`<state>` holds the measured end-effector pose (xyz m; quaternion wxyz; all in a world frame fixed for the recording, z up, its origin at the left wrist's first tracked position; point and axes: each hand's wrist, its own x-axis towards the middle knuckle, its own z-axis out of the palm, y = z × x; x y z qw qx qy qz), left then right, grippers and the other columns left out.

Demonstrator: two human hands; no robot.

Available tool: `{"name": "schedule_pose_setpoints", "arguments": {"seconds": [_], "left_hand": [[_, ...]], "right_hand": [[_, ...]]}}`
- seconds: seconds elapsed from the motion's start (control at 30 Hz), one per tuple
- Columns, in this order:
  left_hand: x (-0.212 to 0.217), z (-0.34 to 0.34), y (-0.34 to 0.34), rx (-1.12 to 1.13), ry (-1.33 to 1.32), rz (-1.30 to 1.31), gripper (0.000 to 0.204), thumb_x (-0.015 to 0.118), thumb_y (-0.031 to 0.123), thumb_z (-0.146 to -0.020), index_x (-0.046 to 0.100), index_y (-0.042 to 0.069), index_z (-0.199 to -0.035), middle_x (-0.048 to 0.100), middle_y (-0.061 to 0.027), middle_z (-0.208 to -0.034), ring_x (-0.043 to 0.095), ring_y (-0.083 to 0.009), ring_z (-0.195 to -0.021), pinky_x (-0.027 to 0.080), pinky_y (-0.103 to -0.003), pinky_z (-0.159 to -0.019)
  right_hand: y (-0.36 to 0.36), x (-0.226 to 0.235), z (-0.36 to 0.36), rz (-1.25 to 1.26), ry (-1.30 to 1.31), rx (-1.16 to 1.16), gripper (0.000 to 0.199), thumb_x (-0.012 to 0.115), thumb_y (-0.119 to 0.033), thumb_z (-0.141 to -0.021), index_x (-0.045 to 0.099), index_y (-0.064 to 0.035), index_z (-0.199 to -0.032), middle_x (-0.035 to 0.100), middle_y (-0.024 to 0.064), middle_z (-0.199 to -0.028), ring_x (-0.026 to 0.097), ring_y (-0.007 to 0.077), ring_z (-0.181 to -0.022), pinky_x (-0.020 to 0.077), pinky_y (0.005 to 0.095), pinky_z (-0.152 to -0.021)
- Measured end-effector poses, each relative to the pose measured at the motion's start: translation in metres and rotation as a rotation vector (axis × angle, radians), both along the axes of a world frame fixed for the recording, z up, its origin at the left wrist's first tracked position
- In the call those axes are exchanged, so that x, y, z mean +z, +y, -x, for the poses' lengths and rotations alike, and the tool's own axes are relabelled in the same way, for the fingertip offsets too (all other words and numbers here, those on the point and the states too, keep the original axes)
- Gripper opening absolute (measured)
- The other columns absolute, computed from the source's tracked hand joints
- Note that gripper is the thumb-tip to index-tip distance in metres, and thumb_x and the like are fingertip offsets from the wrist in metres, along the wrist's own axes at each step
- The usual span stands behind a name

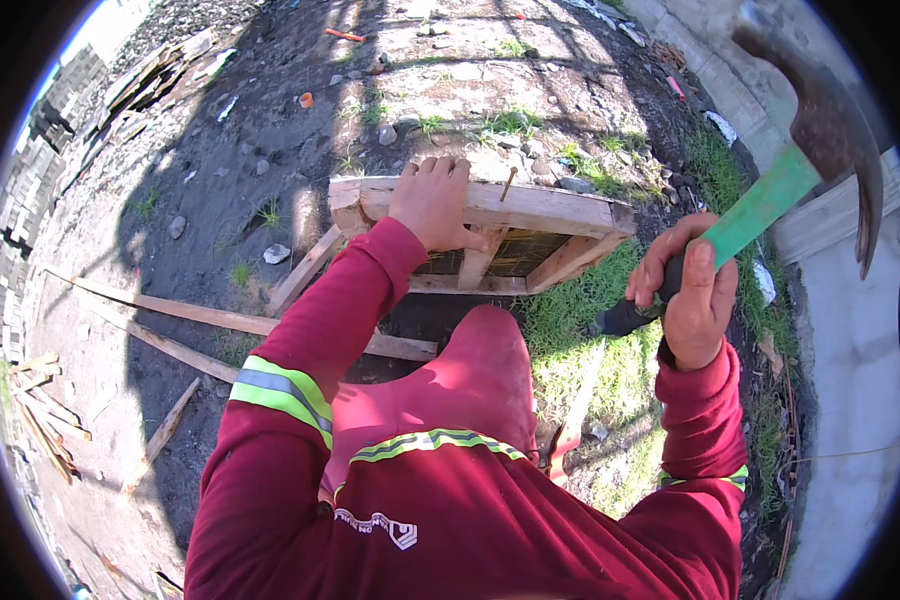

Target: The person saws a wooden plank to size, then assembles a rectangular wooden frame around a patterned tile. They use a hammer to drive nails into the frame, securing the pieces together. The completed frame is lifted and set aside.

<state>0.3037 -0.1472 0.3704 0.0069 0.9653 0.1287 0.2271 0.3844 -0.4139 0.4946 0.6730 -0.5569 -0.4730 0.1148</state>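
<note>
My right hand is wrapped round the dark grip of a claw hammer with a green handle. The hammer's dark, worn head is raised at the upper right, well away from the wood. Against the top board of a wooden frame rests my left hand, its fingers over the far edge and the thumb on the near side. A nail stands partly driven in that board, tilted slightly, to the right of my left hand. Slats cross the frame's inside below the board.
Long wooden strips lie on the dirt at the left, with a pile of scrap wood beyond. A handsaw lies on the grass by my leg. A concrete wall runs along the right. Stones and grass tufts dot the ground ahead.
</note>
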Motion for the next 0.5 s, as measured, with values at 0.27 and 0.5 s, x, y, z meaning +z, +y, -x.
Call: {"name": "schedule_pose_setpoints", "arguments": {"seconds": [0.27,0.5], "left_hand": [[-0.002,-0.001,-0.004,0.15,0.127,0.001,0.069,0.077,0.061,-0.062,0.06,0.005,-0.1,0.061,-0.0087,-0.099,0.058,-0.0253,-0.102,0.043,-0.039,-0.092],[-0.002,-0.003,0.002,0.132,0.132,0.019,0.067,0.075,0.06,-0.065,0.06,0.005,-0.1,0.061,-0.0088,-0.099,0.059,-0.0254,-0.101,0.044,-0.038,-0.092]], "right_hand": [[-0.019,-0.018,-0.014,0.535,-0.037,-0.052,0.022,0.054,-0.02,-0.097,0.054,0.0015,-0.105,0.052,-0.0004,-0.065,0.047,0.0054,-0.049,0.0371,0.0221,-0.045],[0.0,-0.014,-0.023,0.854,-0.101,-0.03,0.021,0.051,-0.022,-0.099,0.052,-0.0011,-0.102,0.051,0.0013,-0.067,0.047,0.0068,-0.051,0.0379,0.0227,-0.047]]}}
